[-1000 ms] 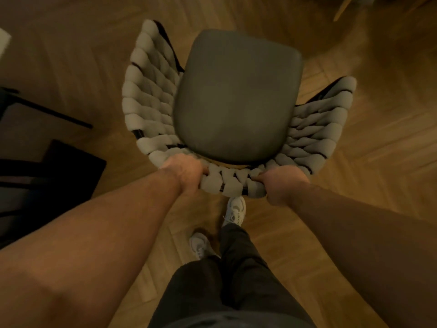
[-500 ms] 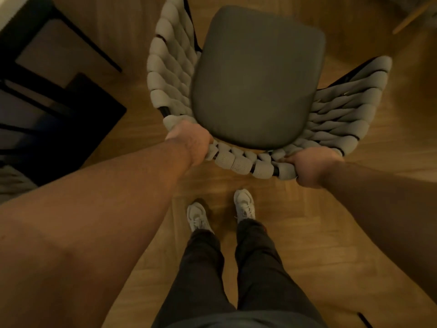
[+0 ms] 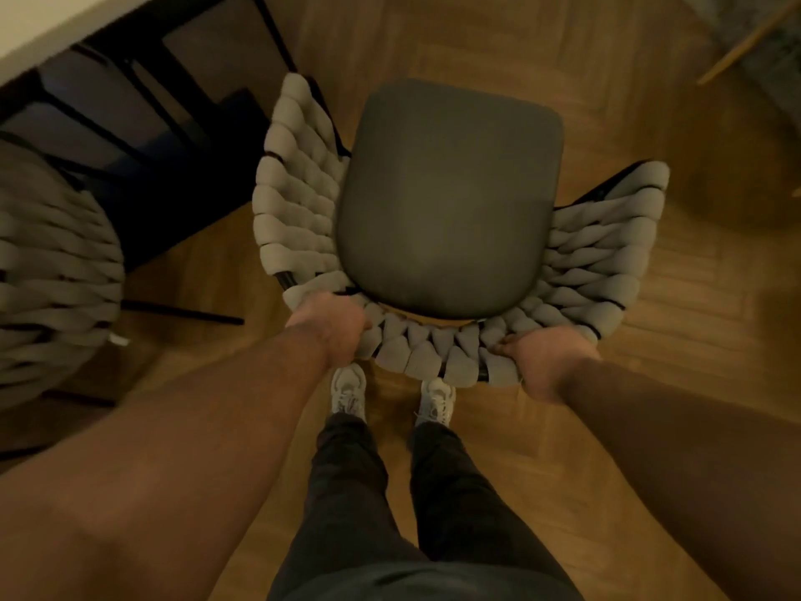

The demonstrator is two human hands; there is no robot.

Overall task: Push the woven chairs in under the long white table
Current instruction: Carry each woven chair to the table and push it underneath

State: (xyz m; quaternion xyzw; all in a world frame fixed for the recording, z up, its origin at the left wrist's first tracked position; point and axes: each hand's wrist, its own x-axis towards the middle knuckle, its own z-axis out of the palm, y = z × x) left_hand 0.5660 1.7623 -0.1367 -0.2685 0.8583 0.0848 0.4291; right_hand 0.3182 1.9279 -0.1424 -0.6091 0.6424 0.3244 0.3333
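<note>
A woven chair [image 3: 450, 201] with a dark grey seat cushion and pale grey woven back stands right in front of me on the wooden floor. My left hand [image 3: 333, 327] grips the left part of its curved backrest top. My right hand [image 3: 546, 362] grips the right part of the same rim. The long white table [image 3: 47, 23] shows as a pale corner at the upper left, with black legs and shadow beneath it. The chair stands apart from the table, to its right. A second woven chair [image 3: 52, 271] sits at the left edge.
My two white shoes [image 3: 349, 392] and dark trouser legs stand just behind the held chair. Black table legs and bars [image 3: 130, 136] cross the floor at the left. A light wooden leg [image 3: 745, 41] and a grey rug show at the upper right.
The view has swung toward the table: its white corner and the second woven chair have come into sight at the left. Both hands have stayed on the backrest.
</note>
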